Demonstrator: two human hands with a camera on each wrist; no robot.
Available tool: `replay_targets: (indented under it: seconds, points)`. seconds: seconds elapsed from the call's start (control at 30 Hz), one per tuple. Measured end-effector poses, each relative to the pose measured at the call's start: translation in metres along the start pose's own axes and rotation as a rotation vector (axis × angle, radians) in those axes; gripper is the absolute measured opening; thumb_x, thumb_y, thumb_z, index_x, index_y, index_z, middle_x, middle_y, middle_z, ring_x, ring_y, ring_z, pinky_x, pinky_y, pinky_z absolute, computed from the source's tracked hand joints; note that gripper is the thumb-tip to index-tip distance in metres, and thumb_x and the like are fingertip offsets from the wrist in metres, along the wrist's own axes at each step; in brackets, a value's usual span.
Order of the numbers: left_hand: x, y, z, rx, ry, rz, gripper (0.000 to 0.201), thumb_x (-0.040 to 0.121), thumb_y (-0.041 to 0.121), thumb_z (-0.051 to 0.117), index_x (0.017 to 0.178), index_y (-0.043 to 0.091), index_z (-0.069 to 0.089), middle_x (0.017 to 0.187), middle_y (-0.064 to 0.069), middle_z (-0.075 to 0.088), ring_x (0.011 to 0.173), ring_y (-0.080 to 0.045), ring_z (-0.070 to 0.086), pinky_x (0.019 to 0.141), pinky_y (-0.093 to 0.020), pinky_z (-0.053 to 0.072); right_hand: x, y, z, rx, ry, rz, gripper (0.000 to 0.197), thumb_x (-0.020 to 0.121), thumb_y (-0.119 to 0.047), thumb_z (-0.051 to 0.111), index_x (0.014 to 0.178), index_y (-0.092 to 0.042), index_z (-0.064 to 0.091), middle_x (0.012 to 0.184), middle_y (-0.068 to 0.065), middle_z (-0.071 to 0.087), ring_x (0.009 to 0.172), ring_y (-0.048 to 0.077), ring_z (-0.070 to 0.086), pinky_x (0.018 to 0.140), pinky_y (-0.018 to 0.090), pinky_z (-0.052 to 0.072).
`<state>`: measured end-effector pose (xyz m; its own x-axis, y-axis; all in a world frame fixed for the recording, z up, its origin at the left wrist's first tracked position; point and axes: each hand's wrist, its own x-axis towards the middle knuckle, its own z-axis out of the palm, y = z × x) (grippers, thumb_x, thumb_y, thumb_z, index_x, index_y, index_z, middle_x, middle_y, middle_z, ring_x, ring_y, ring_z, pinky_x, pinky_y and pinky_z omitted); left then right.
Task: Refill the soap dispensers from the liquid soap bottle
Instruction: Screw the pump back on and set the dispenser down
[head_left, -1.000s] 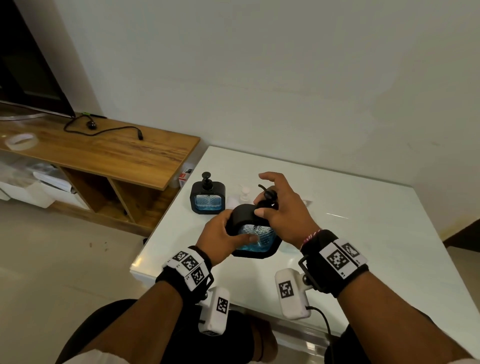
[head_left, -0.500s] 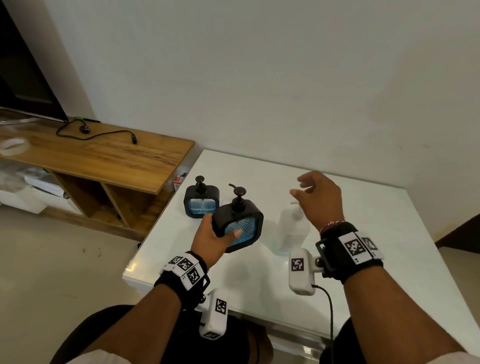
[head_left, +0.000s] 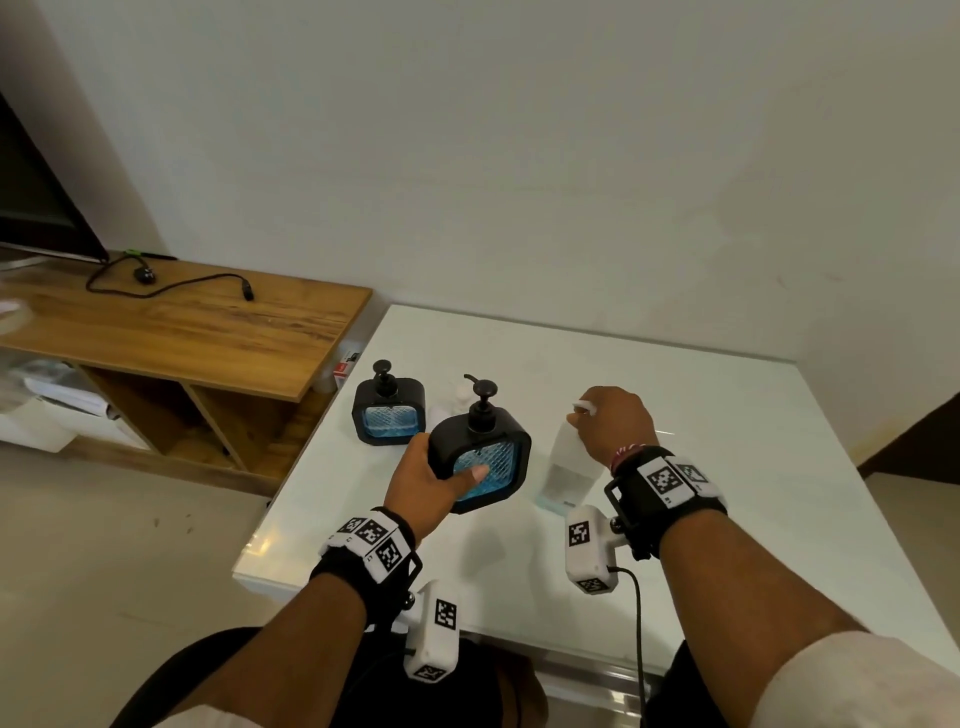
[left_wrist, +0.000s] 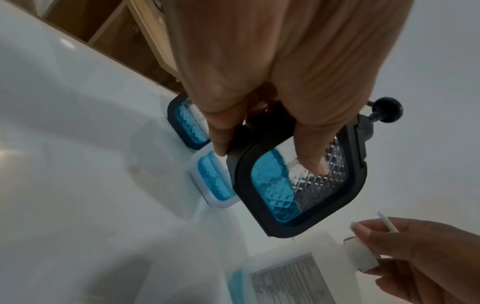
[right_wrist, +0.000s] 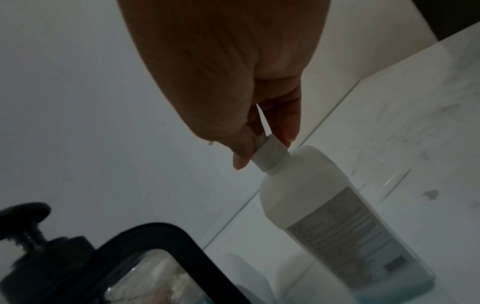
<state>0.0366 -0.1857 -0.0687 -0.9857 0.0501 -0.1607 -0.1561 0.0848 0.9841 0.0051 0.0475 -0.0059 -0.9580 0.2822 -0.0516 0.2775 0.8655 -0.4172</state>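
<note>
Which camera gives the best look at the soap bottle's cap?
The right wrist view: the white cap sits unobstructed, pinched by the right hand. The left wrist view shows it at the frame edge, partly covered by fingers. In the head view the hand hides nearly all of it.

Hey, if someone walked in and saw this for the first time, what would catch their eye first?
Probably the black square soap dispenser with its blue-filled diamond-patterned window, gripped and lifted by the left hand above the white table. Just to its right, the right hand pinches the cap of the white liquid soap bottle standing on the table. A second black dispenser stands behind, near the table's left edge.
</note>
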Motion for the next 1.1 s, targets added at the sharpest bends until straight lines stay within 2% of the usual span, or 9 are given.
replay_targets:
  seconds: [0.13, 0.3, 0.43, 0.53, 0.7, 0.83, 0.9, 0.97, 1.1]
  points:
    - [0.005, 0.008, 0.016, 0.026, -0.008, 0.021, 0.040, 0.084, 0.012, 0.083, 0.110, 0.019, 0.054, 0.107, 0.002, 0.068, 0.098, -0.008, 0.067, 0.068, -0.014, 0.053, 0.000, 0.018, -0.011, -0.003, 0.034, 0.085, 0.015, 0.093, -0.019, 0.058, 0.100, -0.010, 0.069, 0.105, 0.008, 0.068, 0.097, 0.026, 0.062, 0.072, 0.026, 0.040]
    - [0.009, 0.019, 0.037, 0.043, -0.033, 0.017, 0.046, 0.084, 0.016, 0.083, 0.118, 0.016, 0.052, 0.110, 0.001, 0.066, 0.103, -0.017, 0.066, 0.083, -0.028, 0.055, 0.001, 0.047, -0.029, 0.061, 0.102, 0.226, 0.015, 0.094, -0.015, 0.057, 0.099, -0.007, 0.069, 0.106, 0.008, 0.069, 0.100, 0.027, 0.063, 0.070, 0.026, 0.039]
    - [0.009, 0.022, 0.045, 0.065, -0.062, 0.022, 0.048, 0.085, 0.017, 0.083, 0.121, 0.017, 0.051, 0.110, 0.003, 0.066, 0.100, -0.012, 0.065, 0.077, -0.021, 0.054, 0.005, 0.067, -0.040, 0.080, 0.117, 0.283, 0.018, 0.095, -0.017, 0.057, 0.104, -0.006, 0.068, 0.112, 0.011, 0.068, 0.104, 0.030, 0.061, 0.072, 0.027, 0.039]
    - [0.010, 0.026, 0.050, 0.075, -0.061, 0.019, 0.048, 0.085, 0.017, 0.083, 0.122, 0.016, 0.051, 0.115, -0.001, 0.066, 0.105, -0.017, 0.065, 0.078, -0.022, 0.054, 0.007, 0.076, -0.041, 0.110, 0.123, 0.289, 0.020, 0.093, -0.021, 0.062, 0.107, -0.006, 0.064, 0.114, 0.010, 0.066, 0.106, 0.029, 0.060, 0.073, 0.026, 0.037]
    - [0.009, 0.035, 0.058, 0.098, -0.056, 0.034, 0.048, 0.085, 0.019, 0.083, 0.120, 0.017, 0.051, 0.114, 0.000, 0.065, 0.105, -0.017, 0.065, 0.084, -0.028, 0.057, 0.006, 0.078, -0.036, 0.144, 0.078, 0.237, 0.041, 0.085, -0.034, 0.071, 0.114, -0.009, 0.057, 0.117, 0.011, 0.062, 0.107, 0.029, 0.057, 0.077, 0.028, 0.041]
    - [0.008, 0.038, 0.058, 0.100, -0.079, 0.020, 0.046, 0.085, 0.020, 0.082, 0.119, 0.018, 0.051, 0.110, 0.002, 0.065, 0.104, -0.017, 0.065, 0.086, -0.031, 0.056, -0.005, 0.066, -0.051, 0.002, 0.046, 0.239, 0.068, 0.081, -0.046, 0.073, 0.133, -0.013, 0.044, 0.131, 0.013, 0.049, 0.121, 0.034, 0.047, 0.096, 0.042, 0.043]
    - [0.008, 0.039, 0.056, 0.111, -0.094, 0.014, 0.046, 0.085, 0.019, 0.082, 0.119, 0.018, 0.051, 0.110, 0.002, 0.065, 0.103, -0.016, 0.064, 0.082, -0.027, 0.055, -0.012, 0.052, -0.066, -0.111, 0.098, 0.174, 0.065, 0.083, -0.040, 0.071, 0.135, -0.015, 0.042, 0.133, 0.012, 0.046, 0.123, 0.033, 0.044, 0.098, 0.043, 0.040]
    - [0.008, 0.039, 0.055, 0.117, -0.113, 0.009, 0.046, 0.085, 0.017, 0.082, 0.119, 0.018, 0.051, 0.110, 0.002, 0.065, 0.103, -0.017, 0.064, 0.079, -0.024, 0.053, -0.021, 0.038, -0.078, 0.011, 0.106, 0.010, 0.057, 0.084, -0.031, 0.070, 0.134, -0.018, 0.047, 0.131, 0.008, 0.050, 0.119, 0.027, 0.048, 0.096, 0.038, 0.042]
    - [0.008, 0.036, 0.056, 0.127, -0.171, -0.015, 0.047, 0.084, 0.014, 0.083, 0.120, 0.017, 0.054, 0.115, -0.002, 0.068, 0.107, -0.020, 0.067, 0.087, -0.033, 0.057, -0.037, 0.019, -0.074, 0.347, -0.173, -0.205, 0.065, 0.079, -0.034, 0.078, 0.136, -0.025, 0.048, 0.126, -0.003, 0.053, 0.101, 0.013, 0.054, 0.082, 0.025, 0.039]
